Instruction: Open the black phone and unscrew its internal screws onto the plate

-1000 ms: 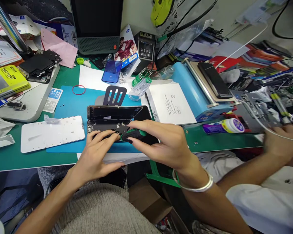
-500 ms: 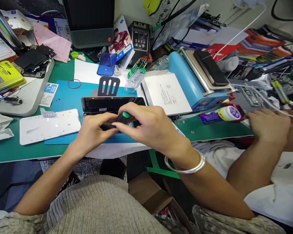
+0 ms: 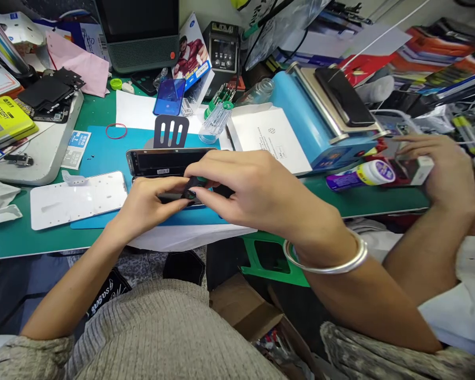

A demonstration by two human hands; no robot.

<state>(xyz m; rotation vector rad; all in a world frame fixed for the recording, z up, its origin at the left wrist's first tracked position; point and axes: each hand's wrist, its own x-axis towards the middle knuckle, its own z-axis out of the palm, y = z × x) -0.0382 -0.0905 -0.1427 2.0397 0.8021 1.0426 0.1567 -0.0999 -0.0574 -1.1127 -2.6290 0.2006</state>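
An opened phone [image 3: 164,161] lies on a blue mat [image 3: 103,155], its screen half tilted up against a grey slotted stand [image 3: 171,131]. My right hand [image 3: 245,190] is closed on a black and green screwdriver [image 3: 193,189] held over the phone's body. The fingers of my left hand [image 3: 150,203] pinch the screwdriver's front end just above the phone. A silver bangle [image 3: 328,261] sits on my right wrist.
A white panel [image 3: 77,199] lies left of the phone on the green mat [image 3: 364,203]. Behind are a blue phone cover [image 3: 169,97], a screwdriver set [image 3: 217,117], a white box [image 3: 267,145] and a blue roller machine [image 3: 320,126]. Another person's hand [image 3: 443,174] holds a small box at right.
Both my hands came together on the screwdriver over the phone. The other person's hand at right lifted and now holds a small box. The view shifted slightly.
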